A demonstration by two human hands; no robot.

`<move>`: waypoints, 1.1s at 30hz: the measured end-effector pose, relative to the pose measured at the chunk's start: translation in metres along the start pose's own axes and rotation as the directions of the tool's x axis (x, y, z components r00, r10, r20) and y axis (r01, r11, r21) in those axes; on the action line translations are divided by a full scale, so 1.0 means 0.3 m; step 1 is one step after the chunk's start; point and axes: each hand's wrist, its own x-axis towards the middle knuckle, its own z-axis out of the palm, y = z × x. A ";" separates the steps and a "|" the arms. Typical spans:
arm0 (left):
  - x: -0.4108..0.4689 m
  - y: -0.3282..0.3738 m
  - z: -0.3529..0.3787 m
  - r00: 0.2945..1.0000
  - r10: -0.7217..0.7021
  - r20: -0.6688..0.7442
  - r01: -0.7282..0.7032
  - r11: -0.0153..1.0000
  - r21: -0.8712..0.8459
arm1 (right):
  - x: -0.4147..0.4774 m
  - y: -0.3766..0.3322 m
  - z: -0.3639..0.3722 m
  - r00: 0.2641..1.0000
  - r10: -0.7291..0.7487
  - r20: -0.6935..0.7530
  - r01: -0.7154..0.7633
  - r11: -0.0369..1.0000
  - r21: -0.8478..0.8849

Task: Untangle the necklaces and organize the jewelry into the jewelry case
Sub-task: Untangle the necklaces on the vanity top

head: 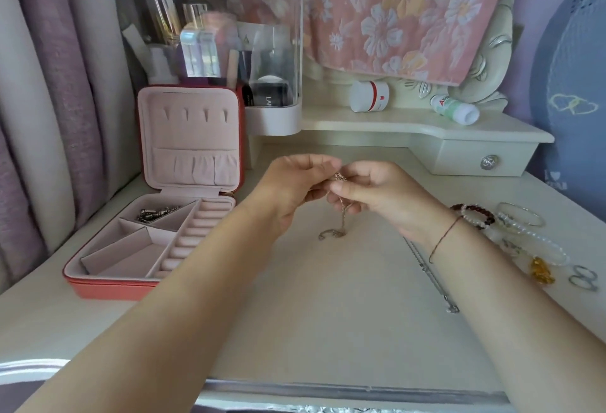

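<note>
I'm pinching the tangled necklace point(341, 215) between my left hand point(288, 189) and right hand point(377, 194), right of the jewelry case point(108, 285).

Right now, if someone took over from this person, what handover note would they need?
The left hand and the right hand both pinch the tangled necklace above the table; its lower end reaches the table.
The jewelry case stands open at the left; only a few small silver pieces lie in its back compartment.
Loose on the right: a silver chain, bead bracelets, rings, an amber piece.
Left to do: finish untangling, then put everything in the case.
</note>
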 end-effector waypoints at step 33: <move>-0.039 -0.018 0.058 0.984 0.047 0.169 -0.056 0.997 0.053 | -0.012 -0.054 -0.038 0.970 -0.094 -0.226 0.179 0.901 0.394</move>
